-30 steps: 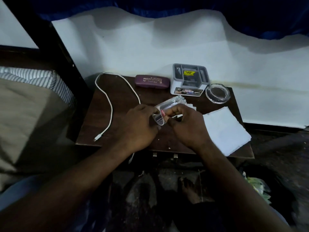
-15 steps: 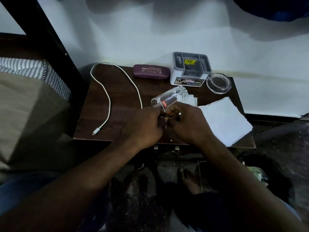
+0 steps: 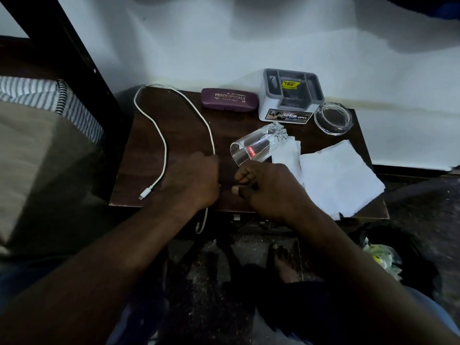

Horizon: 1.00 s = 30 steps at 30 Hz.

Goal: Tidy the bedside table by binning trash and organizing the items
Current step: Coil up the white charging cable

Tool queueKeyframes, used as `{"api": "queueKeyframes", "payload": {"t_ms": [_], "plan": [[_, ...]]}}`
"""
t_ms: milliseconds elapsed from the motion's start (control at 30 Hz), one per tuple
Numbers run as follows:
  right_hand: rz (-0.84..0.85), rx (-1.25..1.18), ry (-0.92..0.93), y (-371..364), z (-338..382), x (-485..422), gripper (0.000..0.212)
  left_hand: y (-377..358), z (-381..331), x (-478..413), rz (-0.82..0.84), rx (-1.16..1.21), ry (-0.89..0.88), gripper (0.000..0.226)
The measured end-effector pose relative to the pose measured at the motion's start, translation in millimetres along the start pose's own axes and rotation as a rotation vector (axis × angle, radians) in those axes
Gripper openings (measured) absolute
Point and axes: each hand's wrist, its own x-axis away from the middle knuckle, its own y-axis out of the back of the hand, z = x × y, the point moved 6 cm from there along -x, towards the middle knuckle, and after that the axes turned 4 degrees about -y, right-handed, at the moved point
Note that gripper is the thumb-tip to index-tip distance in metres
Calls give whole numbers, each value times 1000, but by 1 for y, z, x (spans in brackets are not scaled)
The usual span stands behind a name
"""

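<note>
A clear drinking glass (image 3: 256, 145) with a red label lies on its side in the middle of the dark wooden bedside table (image 3: 181, 125), its base on a small white tissue (image 3: 286, 155). My left hand (image 3: 193, 180) lies on the white cable (image 3: 159, 135) near the front edge, fingers curled over it. The cable comes out under my wrist and hangs off the table. My right hand (image 3: 267, 189) rests just below the glass, apart from it, with loosely curled fingers that hold nothing I can see.
At the back stand a purple spectacle case (image 3: 229, 99), a grey and white organizer box (image 3: 290, 95) and a glass ashtray (image 3: 333, 118). Folded white paper (image 3: 338, 175) covers the right front corner. A bed is to the left, and a dark bin bag (image 3: 383, 260) lies on the floor at the right.
Both hands let go of the glass, which now lies on the table. They drew back toward the front edge, and my left hand moved left onto the cable.
</note>
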Motion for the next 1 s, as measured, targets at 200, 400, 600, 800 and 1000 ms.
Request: {"api": "queueKeyframes", "payload": {"t_ms": [200,400,600,800,1000], "plan": [[50,52,34,-9,2,3,17,-14,6,-5,36,23,14,43],[65,33,36,-11,4,3,20,-15,5,-5,49,85,-11,38],[138,67,7,-19,-2,2,36,1,5,-8,-22,277,75,17],[216,60,24,-26,3,7,51,9,6,-8,-113,613,188,10],[216,138,31,-23,7,6,16,24,20,-9,-239,582,213,15]]}}
